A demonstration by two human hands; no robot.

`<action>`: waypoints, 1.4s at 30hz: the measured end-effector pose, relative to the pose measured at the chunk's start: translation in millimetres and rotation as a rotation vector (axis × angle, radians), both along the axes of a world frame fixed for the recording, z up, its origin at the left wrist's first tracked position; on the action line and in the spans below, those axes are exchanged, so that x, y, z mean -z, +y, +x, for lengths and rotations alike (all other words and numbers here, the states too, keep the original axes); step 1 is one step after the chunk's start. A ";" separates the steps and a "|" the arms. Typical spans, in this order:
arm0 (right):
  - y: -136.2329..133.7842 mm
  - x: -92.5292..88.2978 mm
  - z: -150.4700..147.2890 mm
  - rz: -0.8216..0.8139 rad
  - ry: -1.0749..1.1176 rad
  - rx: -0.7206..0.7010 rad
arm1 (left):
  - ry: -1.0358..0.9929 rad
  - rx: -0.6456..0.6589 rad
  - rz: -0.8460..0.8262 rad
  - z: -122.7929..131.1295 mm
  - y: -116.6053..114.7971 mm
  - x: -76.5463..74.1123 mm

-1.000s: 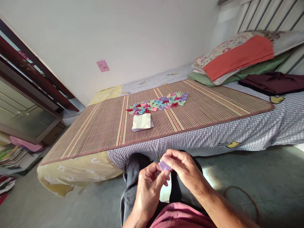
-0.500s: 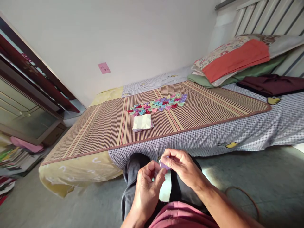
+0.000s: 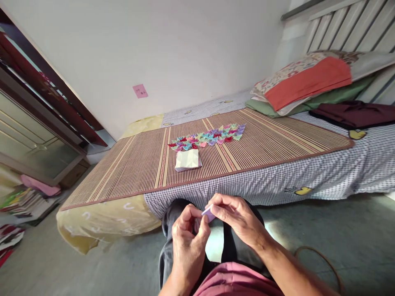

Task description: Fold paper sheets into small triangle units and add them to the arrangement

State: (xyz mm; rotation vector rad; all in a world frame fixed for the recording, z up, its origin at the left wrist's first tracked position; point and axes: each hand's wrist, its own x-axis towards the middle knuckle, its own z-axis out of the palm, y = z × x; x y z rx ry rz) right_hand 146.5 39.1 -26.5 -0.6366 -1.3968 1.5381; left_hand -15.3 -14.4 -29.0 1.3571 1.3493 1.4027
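Between my two hands, above my lap, is a small folded piece of purple paper (image 3: 208,213). My left hand (image 3: 189,234) pinches its left side between thumb and fingers. The thumb and fingers of my right hand (image 3: 236,218) grip its right end. A pale green sheet (image 3: 215,242) lies on my lap below the hands, partly covered by them. On the bed mat beyond, a stack of creased paper sheets (image 3: 187,159) has a cream sheet on top. Just behind the stack, many small folded paper pieces (image 3: 212,137) in mixed colours stand in rows.
A striped mat (image 3: 129,164) covers much of the bed, whose checked sheet (image 3: 271,187) hangs over the front edge. Pillows (image 3: 311,86) and a folded dark maroon cloth (image 3: 354,113) lie at the right. A glass-fronted cabinet (image 3: 31,135) stands at the left; a cord (image 3: 324,259) lies on the floor.
The purple paper has tilted in my fingers and now shows a pale edge on top. My left hand has shifted slightly left, and the whole view has moved a little.
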 end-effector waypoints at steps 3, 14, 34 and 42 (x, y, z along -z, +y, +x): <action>-3.2 -0.2 -3.9 0.029 -0.005 0.051 | -0.002 0.005 0.008 2.4 -1.3 -0.5; -5.0 0.6 -6.3 0.414 -0.202 0.226 | -0.163 0.094 -0.130 1.4 2.6 -8.8; -10.4 -5.2 -3.2 0.362 -0.205 0.243 | -0.074 0.119 -0.050 3.3 -3.3 -16.1; -6.6 -2.2 -2.3 0.252 -0.213 0.179 | -0.357 0.074 -0.110 -5.7 5.9 -3.4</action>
